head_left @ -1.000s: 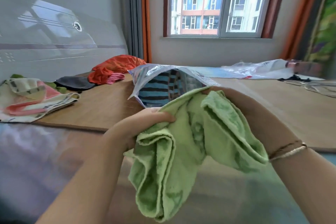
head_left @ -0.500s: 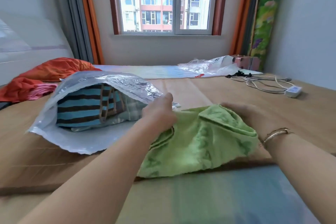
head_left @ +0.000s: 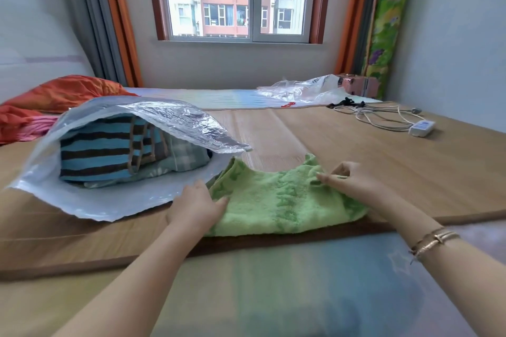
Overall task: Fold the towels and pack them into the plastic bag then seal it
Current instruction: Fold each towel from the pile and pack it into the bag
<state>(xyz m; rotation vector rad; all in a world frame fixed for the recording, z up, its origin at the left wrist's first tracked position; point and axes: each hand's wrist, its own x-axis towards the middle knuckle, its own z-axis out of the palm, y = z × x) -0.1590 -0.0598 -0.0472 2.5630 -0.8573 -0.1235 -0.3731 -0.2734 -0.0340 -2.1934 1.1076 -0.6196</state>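
Observation:
A green towel (head_left: 276,200) lies spread on the bamboo mat (head_left: 342,145) near its front edge. My left hand (head_left: 195,206) rests on the towel's left edge, fingers apart and pressing it down. My right hand (head_left: 347,180) pinches the towel's upper right part between thumb and fingers. To the left lies a clear plastic bag (head_left: 109,200), its mouth open toward the green towel. Inside it sits a folded blue-and-brown striped towel (head_left: 104,156) with a greyish checked towel (head_left: 186,159) beside it.
Orange and pink cloths (head_left: 54,101) lie at the far left. Another crumpled clear bag (head_left: 306,90) sits at the back, with a pink box (head_left: 356,85) behind it. A white cable with a power adapter (head_left: 421,127) lies at the right. A blue sheet (head_left: 301,282) covers the near edge.
The green towel was held bunched up in both hands, then brought down onto the mat and spread out flat. My left hand moved to its left edge; my view turned right.

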